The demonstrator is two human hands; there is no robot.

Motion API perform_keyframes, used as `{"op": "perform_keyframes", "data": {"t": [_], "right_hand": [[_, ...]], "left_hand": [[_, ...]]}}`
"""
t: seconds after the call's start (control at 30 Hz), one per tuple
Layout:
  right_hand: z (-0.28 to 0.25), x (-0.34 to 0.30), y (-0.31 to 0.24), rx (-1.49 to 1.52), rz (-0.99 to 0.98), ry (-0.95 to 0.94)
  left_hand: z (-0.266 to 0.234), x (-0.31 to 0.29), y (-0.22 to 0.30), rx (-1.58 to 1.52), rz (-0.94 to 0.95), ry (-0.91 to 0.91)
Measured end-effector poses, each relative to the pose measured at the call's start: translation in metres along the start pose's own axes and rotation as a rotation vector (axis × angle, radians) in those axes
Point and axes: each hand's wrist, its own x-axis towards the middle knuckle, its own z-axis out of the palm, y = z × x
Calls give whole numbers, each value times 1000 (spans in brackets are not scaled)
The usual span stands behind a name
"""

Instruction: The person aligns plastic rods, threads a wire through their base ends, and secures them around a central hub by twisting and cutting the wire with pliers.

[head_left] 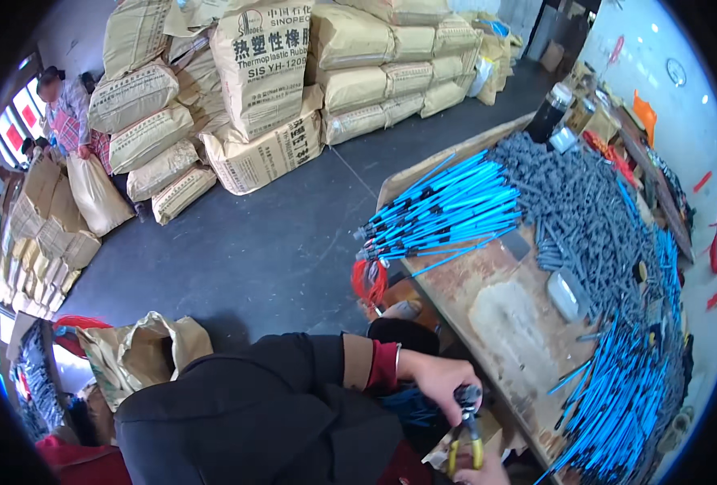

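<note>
My left hand (439,378) is closed around a small dark grey part (468,394), beside the table's front edge. Its sleeve has a brown and dark red cuff. Below it, at the lower edge of the view, my right hand (488,472) grips pliers with yellow handles (465,454). The pliers' jaws point up and meet the dark part or sit right against it; the fingers hide the exact contact. Under the hands, the opening of a paper bag or carton (496,436) shows in part.
The wooden table (488,283) carries a heap of grey plastic parts (577,194), bundles of blue rods (447,202) and a clear plastic box (567,294). Red cords (368,283) hang off its corner. Stacked paper sacks (358,73) line the back. Another person (71,113) stands far left.
</note>
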Motion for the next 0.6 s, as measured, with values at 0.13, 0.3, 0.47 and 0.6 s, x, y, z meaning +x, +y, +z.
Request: {"op": "perform_keyframes", "data": {"t": [0.13,0.3,0.47,0.6], "right_hand": [[14,-8,-35,-149,-17,224],[34,-12,-54,-308,-16,460],[12,-9,-14,-260,-23,278],[7,1,-25,-114,49,185]], "left_hand": [[3,2,-7,-3,-62,-91],[-3,1,-2,61,-52,152],[3,2,-10,53,100,116],[5,-1,-12,19,282,-28]]}}
